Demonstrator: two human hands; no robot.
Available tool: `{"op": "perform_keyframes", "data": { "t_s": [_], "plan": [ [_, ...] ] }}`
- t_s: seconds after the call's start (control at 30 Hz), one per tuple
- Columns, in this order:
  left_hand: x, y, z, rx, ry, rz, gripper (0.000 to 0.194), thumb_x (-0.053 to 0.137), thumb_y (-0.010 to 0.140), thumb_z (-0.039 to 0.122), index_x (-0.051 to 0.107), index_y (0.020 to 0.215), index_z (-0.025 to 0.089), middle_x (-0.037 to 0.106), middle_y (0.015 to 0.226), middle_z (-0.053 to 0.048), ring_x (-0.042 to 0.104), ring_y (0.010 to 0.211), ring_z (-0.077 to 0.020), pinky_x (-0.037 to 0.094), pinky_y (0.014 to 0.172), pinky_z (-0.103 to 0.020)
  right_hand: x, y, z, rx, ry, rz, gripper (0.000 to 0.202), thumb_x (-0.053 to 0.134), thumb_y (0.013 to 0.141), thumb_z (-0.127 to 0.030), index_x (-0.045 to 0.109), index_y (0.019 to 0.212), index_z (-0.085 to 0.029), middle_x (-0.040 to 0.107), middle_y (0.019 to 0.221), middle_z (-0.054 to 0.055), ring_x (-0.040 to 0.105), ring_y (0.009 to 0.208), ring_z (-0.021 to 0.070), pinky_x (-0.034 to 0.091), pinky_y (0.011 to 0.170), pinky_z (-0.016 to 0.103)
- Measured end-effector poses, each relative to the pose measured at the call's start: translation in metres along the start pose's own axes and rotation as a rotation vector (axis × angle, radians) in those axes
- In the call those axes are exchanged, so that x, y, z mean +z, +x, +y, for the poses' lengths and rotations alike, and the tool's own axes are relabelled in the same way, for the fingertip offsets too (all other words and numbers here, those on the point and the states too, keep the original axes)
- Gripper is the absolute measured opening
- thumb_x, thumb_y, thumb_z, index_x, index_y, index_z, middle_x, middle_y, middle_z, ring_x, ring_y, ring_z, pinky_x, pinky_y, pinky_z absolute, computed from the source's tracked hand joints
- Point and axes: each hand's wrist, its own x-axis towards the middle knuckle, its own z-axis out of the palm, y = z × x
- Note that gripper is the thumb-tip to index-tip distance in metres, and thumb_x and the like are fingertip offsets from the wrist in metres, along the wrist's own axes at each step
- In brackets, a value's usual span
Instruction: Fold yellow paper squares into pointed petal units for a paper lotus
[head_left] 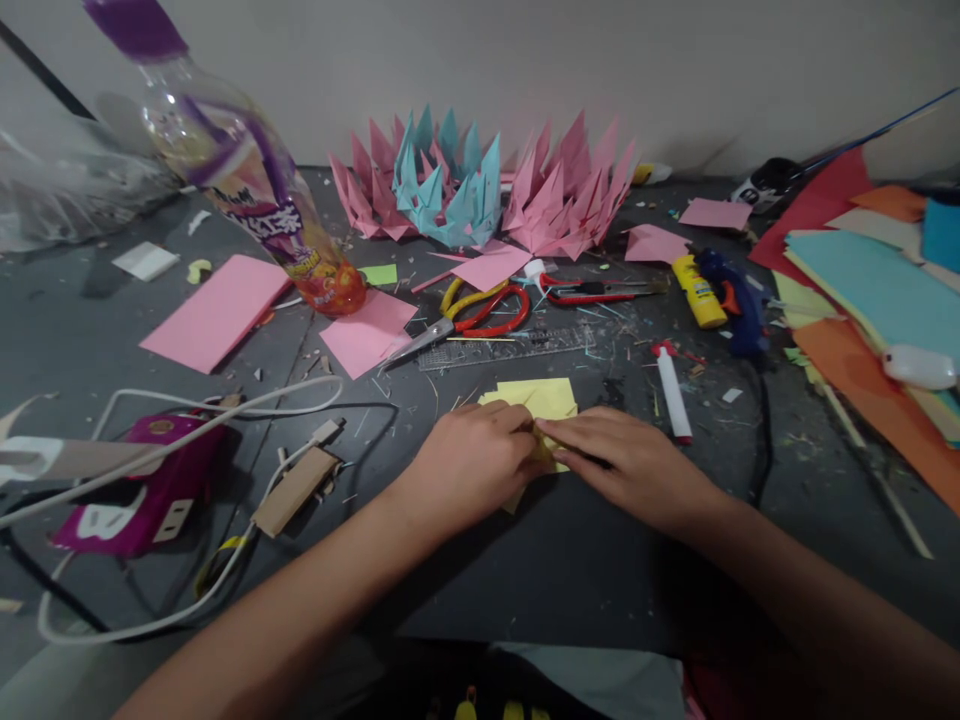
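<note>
Surface: dark worktable (570, 560) w/ paper scraps, pale wall behind.
Hands: our left hand (469, 462) & right hand (626, 462) both press down on yellow paper (538, 398) at table centre – fingers flat, pinching a fold, not lifted.
Done: we judge pink and blue folded spiky pieces (480, 185) at the back finished.
Left: yellow sheet only partly folded – more creases needed, we reckon.
Nearby: scissors (469, 320), ruler (510, 350), glue gun (739, 295), bottle (247, 170).

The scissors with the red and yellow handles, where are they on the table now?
In the head view the scissors lie at the table's centre, beyond both hands, between a pink sheet on their left and the clear ruler just in front.
</note>
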Motion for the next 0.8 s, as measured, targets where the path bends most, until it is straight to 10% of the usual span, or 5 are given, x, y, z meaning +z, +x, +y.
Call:
{"op": "perform_keyframes", "data": {
  "t_s": [0.8],
  "plan": [
    [0.008, -0.003, 0.009, 0.107, 0.108, 0.063, 0.007, 0.054, 0.086, 0.016, 0.060, 0.085, 0.013, 0.062, 0.083, -0.004, 0.058, 0.077, -0.0184, 0.047, 0.068, -0.031, -0.021, -0.003, 0.019, -0.023, 0.010, -0.089, 0.028, 0.039, 0.090, -0.015, 0.066, 0.089, -0.020, 0.068, 0.092, 0.006, 0.061, 0.087, 0.0169, 0.050, 0.077, 0.033]
  ]
}}
